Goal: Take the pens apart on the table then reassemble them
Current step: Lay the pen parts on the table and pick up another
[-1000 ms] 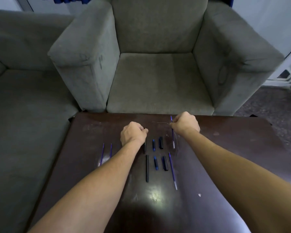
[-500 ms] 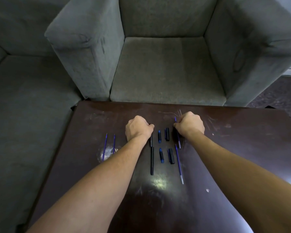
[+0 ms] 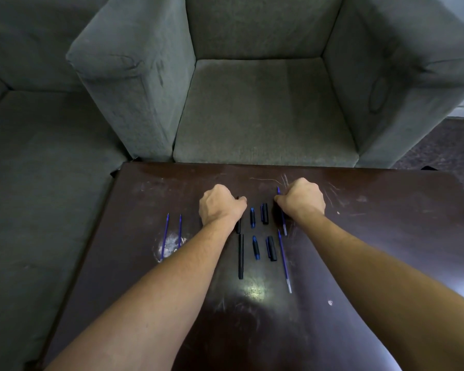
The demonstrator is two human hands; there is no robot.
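Observation:
Pen parts lie in two rows on the dark table [image 3: 386, 236]. My left hand [image 3: 220, 207] is curled over the far black barrel [image 3: 238, 226], fingers round its top end. My right hand [image 3: 300, 199] pinches the far blue refill [image 3: 282, 218], whose tip pokes out past the knuckles. Between the hands lie a small blue-tipped piece [image 3: 252, 217] and a black cap [image 3: 264, 213]. Nearer me lie a second black barrel [image 3: 240, 256], another tip piece [image 3: 255, 247], another cap [image 3: 271, 248] and a second blue refill [image 3: 284, 263].
Two more blue refills [image 3: 172, 235] lie side by side left of my left arm. A grey armchair [image 3: 263, 111] stands against the table's far edge and a grey sofa [image 3: 38, 156] runs along its left side. Dark floor [image 3: 445, 145] shows at the right.
The camera has tilted down, so the table fills more of the view. Both hands have stayed on the far barrel and the far refill.

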